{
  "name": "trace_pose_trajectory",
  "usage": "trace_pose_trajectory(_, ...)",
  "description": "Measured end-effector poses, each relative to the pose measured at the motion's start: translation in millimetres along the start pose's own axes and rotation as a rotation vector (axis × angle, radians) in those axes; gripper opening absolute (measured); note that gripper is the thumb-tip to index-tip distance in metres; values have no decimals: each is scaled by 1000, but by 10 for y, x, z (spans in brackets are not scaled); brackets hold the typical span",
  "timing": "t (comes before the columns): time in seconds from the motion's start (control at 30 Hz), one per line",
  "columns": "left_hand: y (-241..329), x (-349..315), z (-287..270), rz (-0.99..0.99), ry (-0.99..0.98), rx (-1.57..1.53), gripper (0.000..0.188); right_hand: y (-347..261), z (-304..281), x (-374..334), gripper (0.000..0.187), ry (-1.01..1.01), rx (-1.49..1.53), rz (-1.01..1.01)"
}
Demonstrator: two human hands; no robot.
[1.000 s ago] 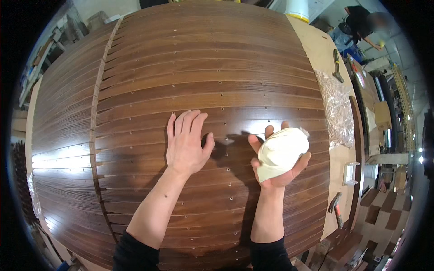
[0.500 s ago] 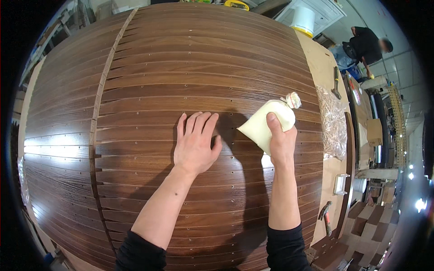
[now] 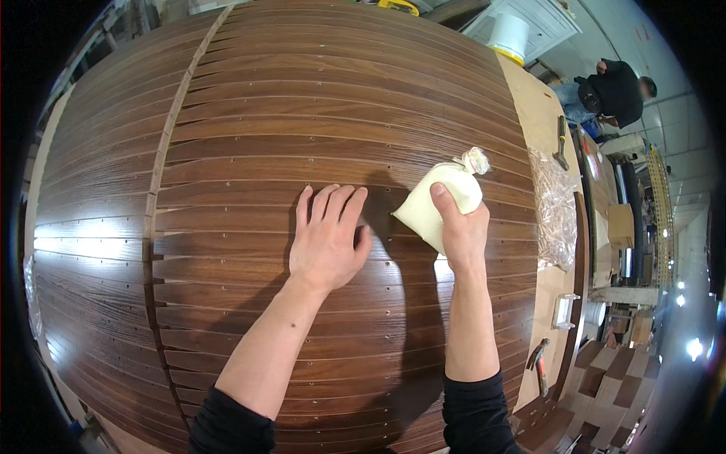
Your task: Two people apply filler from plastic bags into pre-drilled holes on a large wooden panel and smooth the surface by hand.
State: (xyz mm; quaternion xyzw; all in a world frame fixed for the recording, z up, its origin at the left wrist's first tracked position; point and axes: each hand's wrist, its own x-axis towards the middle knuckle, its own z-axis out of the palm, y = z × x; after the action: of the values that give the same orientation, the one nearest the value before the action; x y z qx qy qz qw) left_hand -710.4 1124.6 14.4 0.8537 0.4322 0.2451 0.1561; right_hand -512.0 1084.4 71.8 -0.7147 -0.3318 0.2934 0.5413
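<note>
Dark brown wooden strips [image 3: 265,132] lie side by side in a broad panel, dotted with small holes. My left hand [image 3: 327,242] rests flat on them near the middle, fingers stretched out, holding nothing. In my right hand [image 3: 464,227] is a pale cream piping bag [image 3: 431,204], full of a soft-looking filling. Its twisted, tied end [image 3: 475,160] points up and away to the right. The bag's narrow tip points left, close above the strips and a little right of my left hand; I cannot tell whether it touches them.
Along the right border lie a hammer [image 3: 540,367], another hammer-like tool [image 3: 561,144], a clear plastic bag of small wooden pegs [image 3: 553,208] and a small white holder [image 3: 565,311]. A white bucket [image 3: 509,36] stands at the far right. Beyond it a person [image 3: 616,92] bends over.
My right hand and the piping bag have shifted slightly left and up. My left hand stays nearly where it was. The person in the background has turned and bent lower.
</note>
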Motion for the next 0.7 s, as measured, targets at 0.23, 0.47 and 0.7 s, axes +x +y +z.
trace_pose_trajectory(0.23, -10, -18, 25, 1, -3, 16, 56, 35, 52, -11, 38, -9, -2, -1)
trace_pose_trajectory(0.47, -10, 22, -66, 6, 14, 6, 56, -95, -26, 19, 38, 10, -19, -36)
trace_pose_trajectory(0.7, -25, -14, -18, -3, 7, 16, 57, -145, 89, 165, 42, 53, 51, -42)
